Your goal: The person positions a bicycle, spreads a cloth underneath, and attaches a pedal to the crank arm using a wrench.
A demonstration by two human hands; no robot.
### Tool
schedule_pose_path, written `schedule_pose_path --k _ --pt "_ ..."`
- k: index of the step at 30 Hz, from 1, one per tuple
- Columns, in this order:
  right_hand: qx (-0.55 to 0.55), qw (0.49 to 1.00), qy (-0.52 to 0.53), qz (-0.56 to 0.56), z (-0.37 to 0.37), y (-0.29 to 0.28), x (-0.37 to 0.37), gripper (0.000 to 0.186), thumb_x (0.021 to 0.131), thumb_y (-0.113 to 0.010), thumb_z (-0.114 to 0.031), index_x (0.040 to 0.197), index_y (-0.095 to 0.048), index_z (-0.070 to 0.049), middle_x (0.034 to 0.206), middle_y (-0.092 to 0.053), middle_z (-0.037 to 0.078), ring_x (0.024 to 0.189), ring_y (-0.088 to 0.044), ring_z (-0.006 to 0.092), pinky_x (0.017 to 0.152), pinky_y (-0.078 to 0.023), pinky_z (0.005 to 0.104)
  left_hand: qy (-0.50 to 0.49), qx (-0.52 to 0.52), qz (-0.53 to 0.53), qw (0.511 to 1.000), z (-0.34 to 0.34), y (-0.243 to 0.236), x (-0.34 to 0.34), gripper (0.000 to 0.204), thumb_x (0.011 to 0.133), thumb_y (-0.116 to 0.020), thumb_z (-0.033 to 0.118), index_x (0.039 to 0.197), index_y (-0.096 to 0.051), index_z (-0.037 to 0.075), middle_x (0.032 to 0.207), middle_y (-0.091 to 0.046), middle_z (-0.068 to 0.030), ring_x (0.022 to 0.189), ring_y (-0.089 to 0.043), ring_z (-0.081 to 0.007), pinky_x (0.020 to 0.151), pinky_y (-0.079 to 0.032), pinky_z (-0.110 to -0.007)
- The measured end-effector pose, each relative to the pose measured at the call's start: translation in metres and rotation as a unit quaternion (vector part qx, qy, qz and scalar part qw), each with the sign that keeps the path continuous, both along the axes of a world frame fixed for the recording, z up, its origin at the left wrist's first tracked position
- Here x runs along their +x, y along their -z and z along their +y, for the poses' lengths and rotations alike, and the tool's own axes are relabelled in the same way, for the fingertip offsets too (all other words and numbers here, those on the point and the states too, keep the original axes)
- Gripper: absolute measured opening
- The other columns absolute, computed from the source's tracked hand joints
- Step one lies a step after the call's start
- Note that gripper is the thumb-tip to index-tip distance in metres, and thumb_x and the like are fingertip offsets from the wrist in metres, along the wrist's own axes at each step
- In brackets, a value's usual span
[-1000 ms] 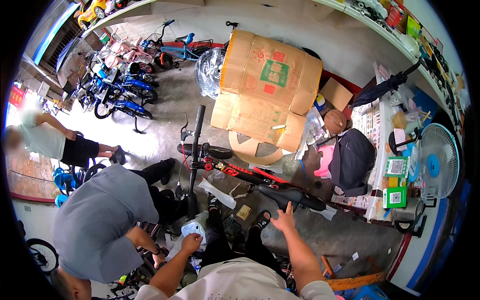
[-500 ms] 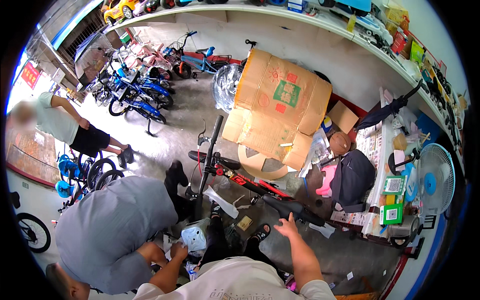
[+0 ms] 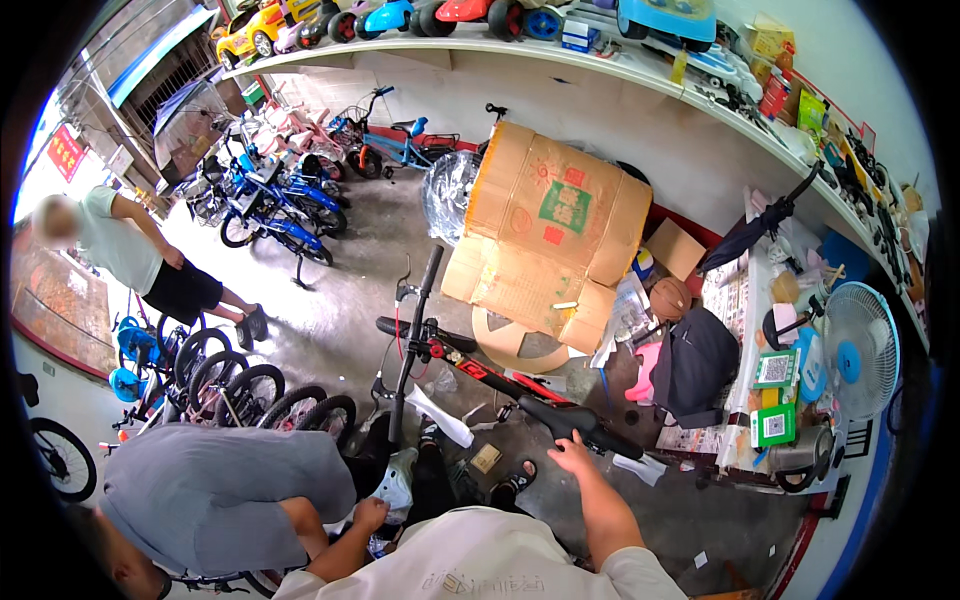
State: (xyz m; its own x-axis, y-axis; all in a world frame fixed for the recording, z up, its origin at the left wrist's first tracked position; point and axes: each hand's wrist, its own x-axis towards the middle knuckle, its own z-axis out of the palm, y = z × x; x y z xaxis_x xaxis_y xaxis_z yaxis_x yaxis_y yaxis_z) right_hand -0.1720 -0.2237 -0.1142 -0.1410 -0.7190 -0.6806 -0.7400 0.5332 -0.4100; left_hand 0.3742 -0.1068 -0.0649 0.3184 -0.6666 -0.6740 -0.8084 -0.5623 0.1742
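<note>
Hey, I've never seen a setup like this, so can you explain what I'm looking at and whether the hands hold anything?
There's no robot: it's a person with bare hands. A wide fisheye camera on their head looks down, so straight edges bend.

A bike stands ahead. The right hand is at its seat, not gripping it. The left hand is near a pale object; I can't tell whether it holds anything.

A small box lies on the floor. Cardboard is beyond the bike.
</note>
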Motion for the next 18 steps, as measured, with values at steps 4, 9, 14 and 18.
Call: schedule_pose_path --k 4,9,14,18 --pt "-0.023 1.000 0.013 -0.013 0.013 0.001 -0.005 0.058 0.082 -0.069 -0.049 0.130 -0.063 -0.017 0.160 -0.020 0.023 0.139 -0.040 0.0366 0.113 -0.035 0.0394 0.019 -0.023 0.016 0.999 -0.037 -0.008 -0.018 0.042 0.082 -0.066 0.043 0.107 -0.074 0.010 0.113 -0.066 -0.0209 0.110 -0.062 -0.0349 0.097 -0.048 -0.042" --pt "-0.022 1.000 0.017 0.006 0.036 -0.004 -0.002 0.056 0.083 -0.069 -0.047 0.129 -0.063 -0.017 0.159 -0.025 0.020 0.141 -0.037 0.0372 0.114 -0.034 0.0423 0.064 -0.062 0.017 0.996 -0.066 -0.009 -0.035 0.038 0.084 -0.065 0.041 0.108 -0.074 0.012 0.114 -0.066 -0.0199 0.114 -0.060 -0.0333 0.099 -0.047 -0.040" --pt "-0.073 0.996 0.055 -0.016 0.057 0.002 0.001 0.050 0.084 -0.071 -0.040 0.125 -0.064 -0.013 0.157 -0.029 0.022 0.140 -0.038 0.0364 0.114 -0.034 0.0413 0.092 -0.064 0.017 0.994 -0.069 -0.024 -0.043 0.041 0.084 -0.064 0.042 0.110 -0.073 0.012 0.116 -0.065 -0.0212 0.116 -0.059 -0.0338 0.101 -0.047 -0.039" --pt "-0.069 0.996 0.054 -0.007 0.064 0.003 0.000 0.051 0.082 -0.072 -0.040 0.125 -0.064 -0.013 0.155 -0.032 0.024 0.140 -0.038 0.0367 0.113 -0.035 0.0400 0.064 -0.056 0.004 0.996 -0.063 -0.033 -0.041 0.042 0.085 -0.063 0.043 0.111 -0.072 0.012 0.118 -0.064 -0.0211 0.116 -0.059 -0.0342 0.101 -0.046 -0.040"
